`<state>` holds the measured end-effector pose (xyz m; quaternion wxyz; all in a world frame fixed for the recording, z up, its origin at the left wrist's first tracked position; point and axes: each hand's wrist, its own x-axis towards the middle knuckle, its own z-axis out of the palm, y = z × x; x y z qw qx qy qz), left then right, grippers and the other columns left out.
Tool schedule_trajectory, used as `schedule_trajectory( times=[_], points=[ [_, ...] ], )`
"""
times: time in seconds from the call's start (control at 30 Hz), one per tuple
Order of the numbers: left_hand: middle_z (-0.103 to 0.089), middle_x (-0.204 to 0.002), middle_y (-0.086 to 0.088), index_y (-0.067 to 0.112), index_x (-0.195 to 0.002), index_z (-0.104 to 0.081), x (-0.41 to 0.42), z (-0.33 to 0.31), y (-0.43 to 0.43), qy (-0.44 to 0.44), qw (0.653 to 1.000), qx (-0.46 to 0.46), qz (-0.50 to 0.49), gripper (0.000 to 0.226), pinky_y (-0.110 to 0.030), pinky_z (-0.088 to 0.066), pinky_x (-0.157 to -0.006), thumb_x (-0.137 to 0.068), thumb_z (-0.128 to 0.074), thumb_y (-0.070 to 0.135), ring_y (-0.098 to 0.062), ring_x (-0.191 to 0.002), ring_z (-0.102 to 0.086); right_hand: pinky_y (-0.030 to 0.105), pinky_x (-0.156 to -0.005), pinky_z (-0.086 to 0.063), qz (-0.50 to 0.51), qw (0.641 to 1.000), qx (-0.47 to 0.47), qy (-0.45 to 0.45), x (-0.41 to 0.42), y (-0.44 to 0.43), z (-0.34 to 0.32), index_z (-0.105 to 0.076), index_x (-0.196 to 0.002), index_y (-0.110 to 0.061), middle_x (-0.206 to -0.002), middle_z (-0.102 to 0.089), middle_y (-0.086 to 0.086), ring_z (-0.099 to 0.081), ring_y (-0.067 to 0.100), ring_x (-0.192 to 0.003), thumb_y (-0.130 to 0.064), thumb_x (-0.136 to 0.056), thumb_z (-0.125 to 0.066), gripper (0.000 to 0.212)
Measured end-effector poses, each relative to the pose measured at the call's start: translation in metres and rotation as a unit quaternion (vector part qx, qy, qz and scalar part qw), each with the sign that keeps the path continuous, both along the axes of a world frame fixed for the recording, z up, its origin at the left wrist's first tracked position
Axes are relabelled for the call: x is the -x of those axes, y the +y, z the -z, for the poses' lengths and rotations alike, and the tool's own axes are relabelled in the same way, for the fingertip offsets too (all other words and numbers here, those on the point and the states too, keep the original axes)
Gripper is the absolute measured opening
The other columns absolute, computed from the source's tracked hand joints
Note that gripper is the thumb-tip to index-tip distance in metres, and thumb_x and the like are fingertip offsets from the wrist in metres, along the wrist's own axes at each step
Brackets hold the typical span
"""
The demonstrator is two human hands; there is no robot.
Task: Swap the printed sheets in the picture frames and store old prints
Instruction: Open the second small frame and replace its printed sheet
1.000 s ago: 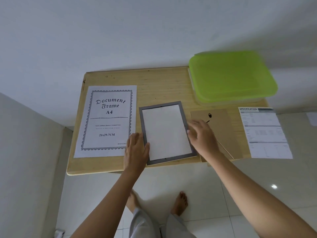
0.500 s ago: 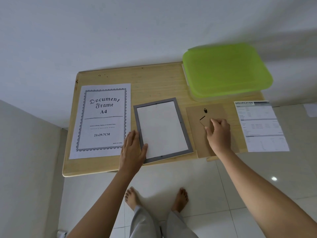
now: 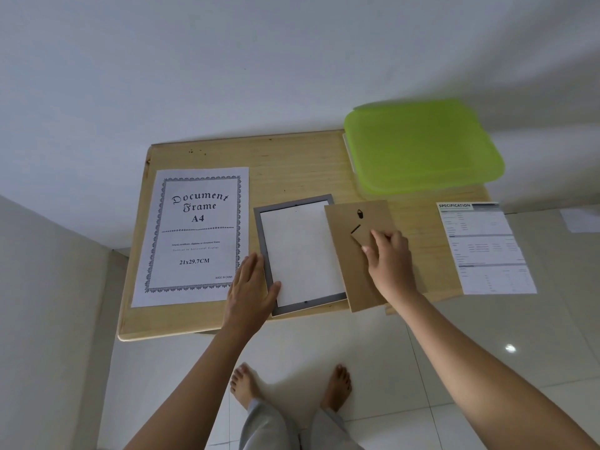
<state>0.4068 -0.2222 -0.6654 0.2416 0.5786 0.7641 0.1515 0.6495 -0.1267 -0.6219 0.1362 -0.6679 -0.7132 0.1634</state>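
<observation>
Nearest, two bare feet (image 3: 337, 384) are seen on the pale floor tiles below the table edge. Just beyond them, the left hand (image 3: 251, 287) is laid flat on the wooden table (image 3: 292, 164), fingers straight and close together, thumb spread onto the lower left corner of the grey picture frame (image 3: 263, 235). A white sheet (image 3: 298, 251) is seated in the frame, blank side up, so its print cannot be read. Beside it, the brown backing board (image 3: 349, 280) is held by the right hand (image 3: 388, 258), whose fingers are curled round the board's fold-out stand; the board's left edge overlaps the frame's right side.

Judged from this, the swap is about midway: a sheet is in, the back is not yet closed, and nothing appears stored.

To the left, a loose print (image 3: 194, 235) reads "Document Frame A4", "21x29.7CM" and "MADE IN CHINA". To the right, a second print (image 3: 483, 248), reaching past the table's edge, is headed "SPECIFICATION"; its small text is not legible. Farthest, a box (image 3: 422, 144) with a shut green lid is set at the back corner, probably meant for old prints.
</observation>
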Motion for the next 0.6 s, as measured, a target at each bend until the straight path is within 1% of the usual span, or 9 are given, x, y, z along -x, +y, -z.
schedule_trajectory(
  times=[0.13,0.27,0.47,0.6],
  points=[
    [-0.018,-0.154,-0.002,0.012,-0.147,-0.019,0.003,-0.001,0.001,-0.001,1.000,0.002,0.012,0.070,-0.042,-0.023,-0.115,-0.091,-0.050,0.040,-0.020,-0.143,-0.015,0.043,-0.085,-0.040,-0.062,0.998,0.003,-0.013,0.038,-0.005,-0.007,-0.055,-0.119,-0.003,-0.111,-0.052,0.019,-0.047,0.036,-0.106,-0.021,-0.091,-0.054,0.033],
    [-0.015,-0.155,-0.001,0.013,-0.148,-0.016,0.007,-0.002,0.002,-0.004,1.000,0.008,0.022,0.069,-0.038,-0.020,-0.116,-0.092,-0.047,0.041,-0.018,-0.143,-0.012,0.037,-0.088,-0.036,-0.111,0.992,0.021,-0.051,0.074,-0.007,-0.008,-0.053,-0.117,-0.008,-0.118,-0.048,0.013,-0.043,0.030,-0.110,-0.026,-0.094,-0.048,0.030],
    [-0.005,-0.157,0.004,0.019,-0.149,-0.008,0.013,-0.008,0.000,-0.013,0.998,0.025,0.047,0.067,-0.035,-0.013,-0.115,-0.095,-0.042,0.039,-0.015,-0.144,-0.003,0.035,-0.090,-0.034,-0.111,0.987,0.042,-0.112,0.100,-0.002,-0.002,-0.048,-0.121,-0.007,-0.126,-0.044,0.012,-0.040,0.028,-0.115,-0.029,-0.096,-0.043,0.033],
    [-0.001,-0.157,0.004,0.020,-0.149,-0.005,0.016,-0.010,0.000,-0.018,0.997,0.040,0.060,0.066,-0.033,-0.009,-0.116,-0.096,-0.041,0.038,-0.014,-0.144,0.001,0.036,-0.090,-0.036,-0.107,0.984,0.052,-0.129,0.108,0.000,0.002,-0.045,-0.123,-0.005,-0.126,-0.044,0.014,-0.040,0.029,-0.114,-0.028,-0.096,-0.042,0.036]
  ],
)
